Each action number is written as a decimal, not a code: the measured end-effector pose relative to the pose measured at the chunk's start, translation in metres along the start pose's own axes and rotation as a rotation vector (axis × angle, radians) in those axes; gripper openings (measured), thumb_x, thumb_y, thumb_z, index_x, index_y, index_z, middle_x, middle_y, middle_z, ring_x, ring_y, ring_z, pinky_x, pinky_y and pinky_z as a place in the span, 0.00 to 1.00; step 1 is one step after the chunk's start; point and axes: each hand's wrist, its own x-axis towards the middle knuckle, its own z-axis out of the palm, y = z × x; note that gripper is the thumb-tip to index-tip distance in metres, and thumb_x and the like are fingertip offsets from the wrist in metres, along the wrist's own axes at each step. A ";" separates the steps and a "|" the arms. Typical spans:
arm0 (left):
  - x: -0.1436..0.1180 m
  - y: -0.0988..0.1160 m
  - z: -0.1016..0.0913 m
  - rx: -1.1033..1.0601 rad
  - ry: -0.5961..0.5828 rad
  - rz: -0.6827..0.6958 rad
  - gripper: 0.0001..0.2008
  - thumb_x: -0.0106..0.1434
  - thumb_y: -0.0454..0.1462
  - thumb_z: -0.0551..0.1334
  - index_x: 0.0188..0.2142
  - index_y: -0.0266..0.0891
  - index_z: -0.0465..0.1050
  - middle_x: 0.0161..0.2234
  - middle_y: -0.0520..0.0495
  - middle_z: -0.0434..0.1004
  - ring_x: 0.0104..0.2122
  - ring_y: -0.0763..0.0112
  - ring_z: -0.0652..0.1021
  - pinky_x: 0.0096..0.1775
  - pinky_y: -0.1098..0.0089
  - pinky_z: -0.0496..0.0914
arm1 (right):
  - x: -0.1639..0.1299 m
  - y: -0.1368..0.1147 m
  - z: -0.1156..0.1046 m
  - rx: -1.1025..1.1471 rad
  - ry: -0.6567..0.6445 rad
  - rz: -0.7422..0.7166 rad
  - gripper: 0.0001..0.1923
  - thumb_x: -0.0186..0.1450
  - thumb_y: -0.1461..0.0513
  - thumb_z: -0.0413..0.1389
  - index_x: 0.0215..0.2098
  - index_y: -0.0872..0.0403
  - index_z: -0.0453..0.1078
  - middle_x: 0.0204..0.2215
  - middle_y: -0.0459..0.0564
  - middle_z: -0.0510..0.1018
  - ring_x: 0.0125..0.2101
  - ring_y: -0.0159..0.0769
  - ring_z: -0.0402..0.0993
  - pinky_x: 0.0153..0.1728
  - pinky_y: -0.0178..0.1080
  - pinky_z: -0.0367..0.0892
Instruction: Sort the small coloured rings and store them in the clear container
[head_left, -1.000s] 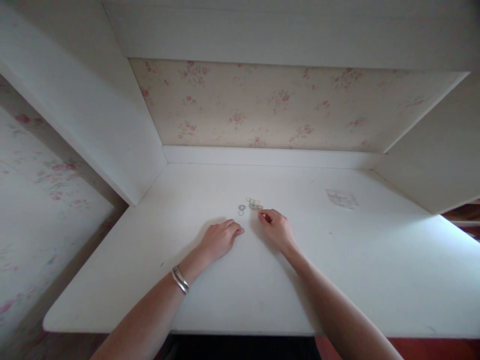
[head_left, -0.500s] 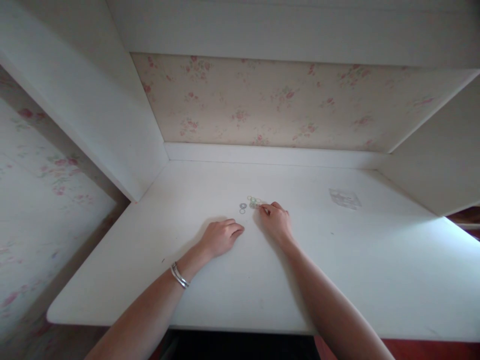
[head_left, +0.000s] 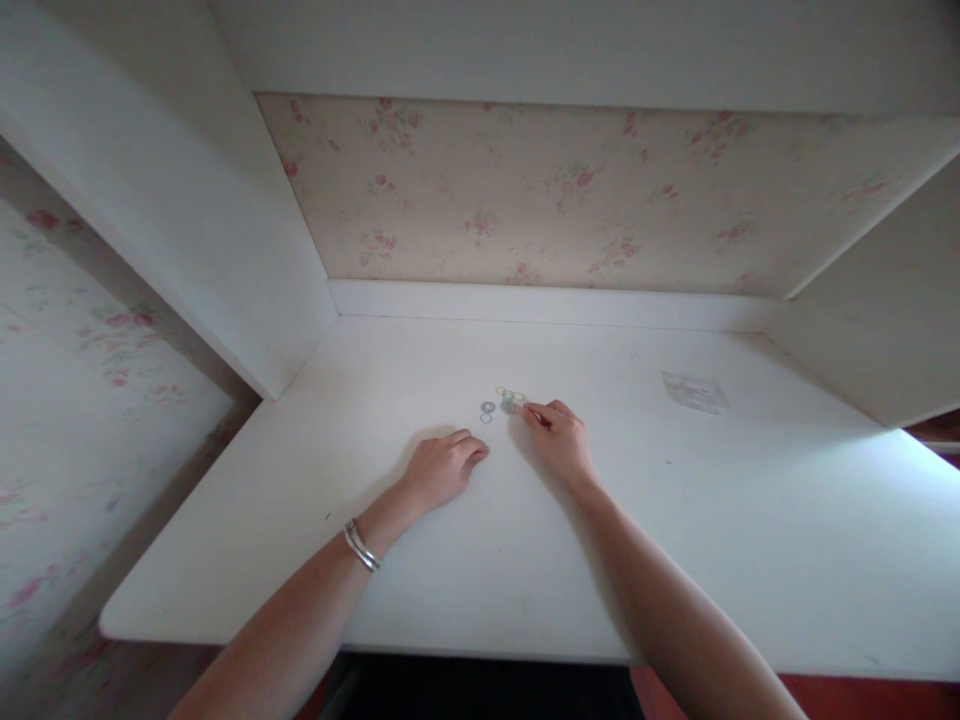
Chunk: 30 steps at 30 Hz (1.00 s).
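Head view, left hand: the left hand point(head_left: 444, 468) rests on the table point(head_left: 480, 590), just nearer than the rings; its thumb and forefinger are together at the tips, and I cannot tell if anything is pinched between them.
Left wrist: a silver bracelet point(head_left: 361, 547) is around it.
Right hand: the right hand point(head_left: 561, 440) is at the right edge of the ring cluster, thumb and forefinger tips together; too small to tell if a ring is caught there.
Rings: several small rings point(head_left: 508, 396) lie on the table beyond the left hand and left of the right hand; yellowish and green ones are at the far side, greyish ones nearer.
Other rings: a grey ring point(head_left: 488, 407) and, just nearer, a pale ring point(head_left: 486, 419) lie a little left of the cluster.
Packet: a clear packet point(head_left: 695, 393) lies flat at the far right, well apart from both hands.
Speck: a dark speck point(head_left: 328, 516) is on the table, left of the bracelet.
Wall: flowered wallpaper point(head_left: 450, 190) is beyond the table's far edge.
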 end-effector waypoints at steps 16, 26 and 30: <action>0.001 -0.008 -0.006 -0.087 0.066 -0.037 0.12 0.67 0.39 0.51 0.38 0.41 0.72 0.36 0.49 0.75 0.36 0.71 0.74 0.38 0.71 0.66 | -0.010 -0.003 -0.002 -0.011 -0.070 -0.088 0.17 0.66 0.53 0.47 0.41 0.49 0.76 0.30 0.48 0.74 0.28 0.31 0.69 0.31 0.34 0.61; -0.002 -0.009 -0.006 -0.013 -0.031 0.039 0.12 0.67 0.41 0.51 0.39 0.47 0.73 0.37 0.53 0.75 0.37 0.72 0.75 0.40 0.73 0.67 | -0.011 0.001 -0.001 -0.057 -0.135 -0.080 0.13 0.64 0.56 0.50 0.38 0.48 0.76 0.29 0.46 0.74 0.25 0.28 0.68 0.30 0.31 0.60; -0.002 -0.008 -0.005 0.009 -0.027 0.032 0.12 0.67 0.40 0.51 0.38 0.46 0.73 0.36 0.52 0.75 0.36 0.72 0.75 0.38 0.72 0.67 | -0.010 0.001 0.000 -0.101 -0.151 -0.083 0.13 0.63 0.57 0.50 0.37 0.47 0.76 0.29 0.45 0.73 0.25 0.28 0.68 0.30 0.32 0.59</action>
